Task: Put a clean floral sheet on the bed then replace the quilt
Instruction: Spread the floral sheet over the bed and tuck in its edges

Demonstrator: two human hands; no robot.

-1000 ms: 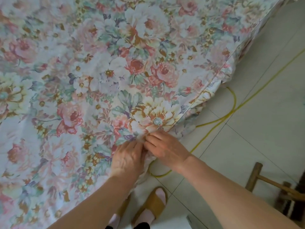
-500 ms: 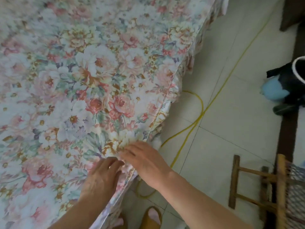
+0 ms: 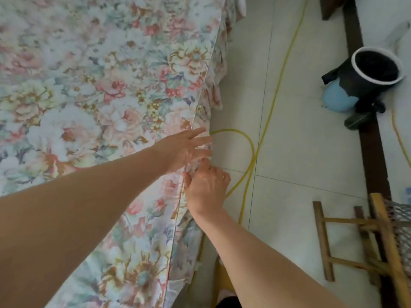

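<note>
A: Where is the floral sheet (image 3: pixel 93 90) found?

B: It is spread over the bed, and its piped edge is draped down the side nearest the tiled floor (image 3: pixel 300 152).

A: How are the hands placed?

B: The left hand (image 3: pixel 184 150) is stretched out over the edge with fingers straight and spread, nothing being gripped. The right hand (image 3: pixel 206 190) is set just below it at the hem; its fingers are curled into the fabric, which appears to be pinched, though the fingertips are hidden.

A: How is this step best done?

B: The top should be pressed flat by the released hand while the hem is drawn down evenly by the other, so that no ridge is left along the edge. The yellow cord (image 3: pixel 251 161) on the floor should be kept clear of the hanging cloth. The quilt is not seen.
</note>
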